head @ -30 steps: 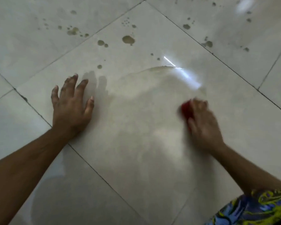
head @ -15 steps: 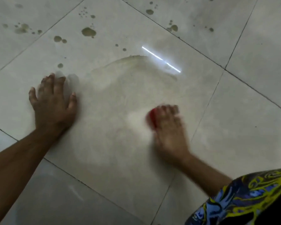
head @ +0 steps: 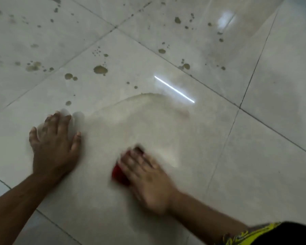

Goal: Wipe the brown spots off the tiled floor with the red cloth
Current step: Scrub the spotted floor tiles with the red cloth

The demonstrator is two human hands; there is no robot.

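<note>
**On the tiled floor: red cloth pressed under the right hand**

Nearest the camera, a patterned yellow and black sleeve (head: 251, 235) is seen at the lower right edge. Just beyond it, the right hand (head: 148, 181) is laid over the red cloth (head: 119, 175), which is pressed against the tiled floor (head: 254, 165) near the middle of the large central tile. The hand is blurred; its fingers (head: 134, 157) are seen stretched forward over the cloth rather than clenched round it, and only the cloth's left side is left uncovered.

To the left, well apart from the cloth, the left hand (head: 55, 144) is planted flat on the same tile, its fingers spread and released, nothing being held.

Beyond both hands, a pale smeared patch (head: 145, 124) with a curved brownish edge is visible on the tile. A thin bright streak of reflected light (head: 174, 89) is crossed just past that edge.

Farther off, brown spots (head: 100, 69) are scattered over the far part of the central tile and over the neighbouring tiles at the top, left and right, all well apart from the cloth.
</note>
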